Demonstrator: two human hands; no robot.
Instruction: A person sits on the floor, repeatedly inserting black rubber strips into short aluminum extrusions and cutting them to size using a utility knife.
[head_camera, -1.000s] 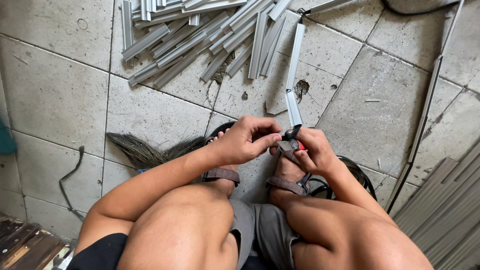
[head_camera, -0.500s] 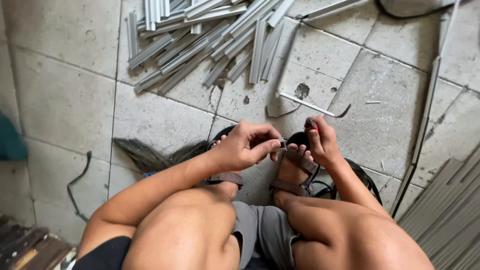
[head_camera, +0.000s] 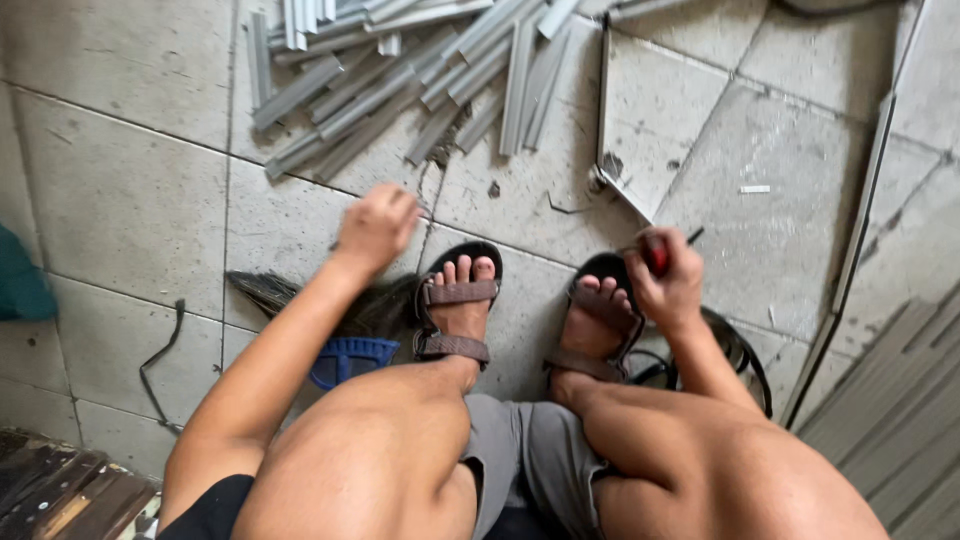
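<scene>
On the tiled floor (head_camera: 130, 200), the heap of grey metal strips (head_camera: 400, 70) lay ahead of the sandalled feet (head_camera: 460, 300). A second earlier both hands had met over one strip; now they had parted, and a strip (head_camera: 625, 190) lay loose on the tiles, so that piece looked finished. The left hand (head_camera: 375, 225) reached toward the heap, fingers loosely curled on nothing. The right hand (head_camera: 668, 285) was clamped on a red-handled tool (head_camera: 655, 255). No container showed.
</scene>
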